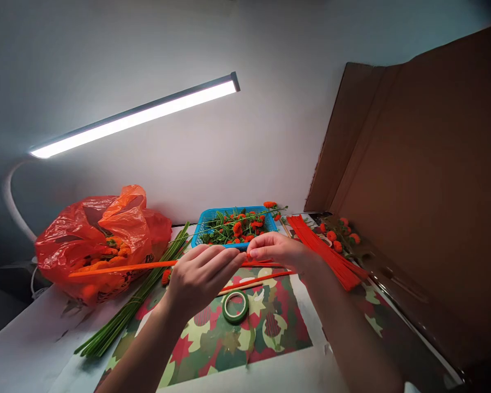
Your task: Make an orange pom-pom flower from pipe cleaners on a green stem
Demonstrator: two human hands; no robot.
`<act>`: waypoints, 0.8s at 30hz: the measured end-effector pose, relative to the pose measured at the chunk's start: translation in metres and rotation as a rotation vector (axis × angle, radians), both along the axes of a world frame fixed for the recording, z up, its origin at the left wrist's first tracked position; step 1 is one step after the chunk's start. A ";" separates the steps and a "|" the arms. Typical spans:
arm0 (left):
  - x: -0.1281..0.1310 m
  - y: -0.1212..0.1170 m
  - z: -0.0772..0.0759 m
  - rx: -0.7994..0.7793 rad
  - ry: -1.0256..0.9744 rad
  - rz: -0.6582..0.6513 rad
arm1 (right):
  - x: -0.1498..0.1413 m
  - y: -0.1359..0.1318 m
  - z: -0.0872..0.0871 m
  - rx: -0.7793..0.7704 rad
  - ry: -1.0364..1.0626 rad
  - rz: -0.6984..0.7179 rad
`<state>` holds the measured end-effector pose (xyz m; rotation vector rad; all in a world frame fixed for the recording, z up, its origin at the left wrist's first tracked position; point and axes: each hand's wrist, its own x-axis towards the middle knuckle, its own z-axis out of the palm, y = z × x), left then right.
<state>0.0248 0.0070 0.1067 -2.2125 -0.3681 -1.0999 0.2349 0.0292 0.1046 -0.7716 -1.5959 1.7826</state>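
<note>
**Orange strip in hand, most of its length unformed**

From my remote seat, the brown cardboard (425, 142) is the biggest thing, standing to the right. The lit lamp (139, 117) slants above the red bag (73, 224), which holds orange, fuzzy pieces. A bundle of green stems (131, 305) lies beside it, loose and, I judge, unused. At the back, the blue basket (197, 233) holds orange-red flowers (237, 228) with greenery; these look finished to me. Red strips (321, 245) lie bundled to the right, apparently untouched.

My left hand (204, 273) has its fingers nearly straight and close together; I cannot tell how firmly its hidden side grips. My right hand (278, 248) pinches thumb to forefinger on what looks like the tip of the orange strip (126, 267), whose tail reaches across the bag. I judge that piece barely begun. Below, the green tape roll (234, 319) lies unheld.
</note>
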 end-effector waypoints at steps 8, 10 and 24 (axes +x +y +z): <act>0.002 -0.004 0.002 -0.222 -0.056 0.083 | -0.004 -0.014 0.003 0.416 -0.181 -0.218; 0.002 -0.005 0.002 -0.411 -0.135 0.101 | -0.006 -0.020 0.009 0.661 -0.317 -0.327; 0.000 -0.006 0.009 -0.960 -0.322 0.033 | -0.015 -0.031 0.015 0.892 -0.582 -0.449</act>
